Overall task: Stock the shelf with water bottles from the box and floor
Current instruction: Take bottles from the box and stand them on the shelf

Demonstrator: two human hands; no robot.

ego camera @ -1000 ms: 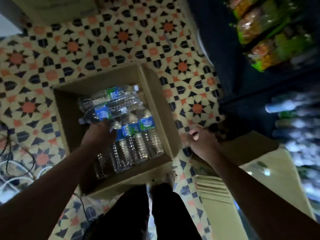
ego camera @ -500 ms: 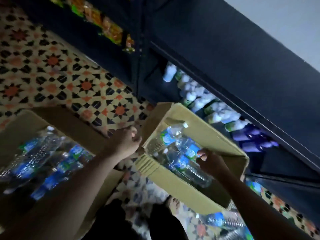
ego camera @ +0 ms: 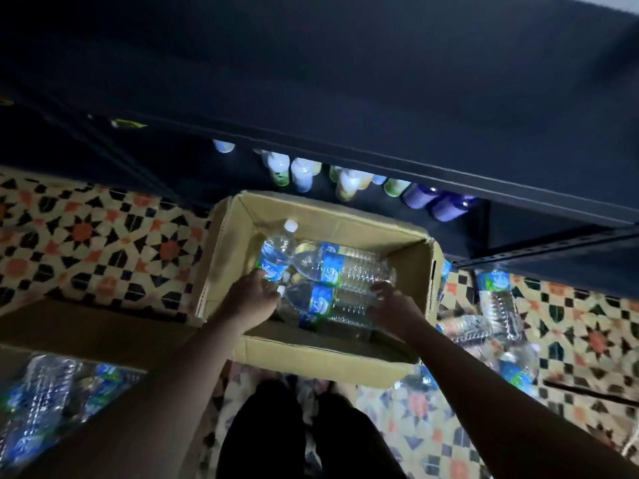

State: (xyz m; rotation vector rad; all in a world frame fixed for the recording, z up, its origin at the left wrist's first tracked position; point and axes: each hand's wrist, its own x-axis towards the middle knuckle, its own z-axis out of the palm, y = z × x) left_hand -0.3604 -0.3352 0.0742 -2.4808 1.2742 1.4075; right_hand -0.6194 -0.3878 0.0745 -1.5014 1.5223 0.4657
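An open cardboard box [ego camera: 420, 271] stands on the tiled floor in front of the dark shelf [ego camera: 380, 108]. Inside it are clear water bottles with blue labels: one leans with its white cap up [ego camera: 276, 252], two lie on their sides [ego camera: 345, 266]. My left hand [ego camera: 249, 300] reaches into the box and its curled fingers close at the neck end of the lower lying bottle [ego camera: 333, 305]. My right hand [ego camera: 394, 305] grips that bottle's base end. More water bottles lie loose on the floor [ego camera: 498, 300] to the right of the box.
A second cardboard box [ego camera: 86, 326] with several water bottles [ego camera: 45, 409] sits at lower left. The shelf's low tier holds white, green and purple bottles [ego camera: 302, 174]. My legs [ego camera: 273, 430] are just behind the middle box. A metal shelf bracket [ego camera: 553, 254] juts out at right.
The view swung from the left box to the box by the shelf. Both hands moved into this box; the left hand left the box flap and now closes on a bottle.
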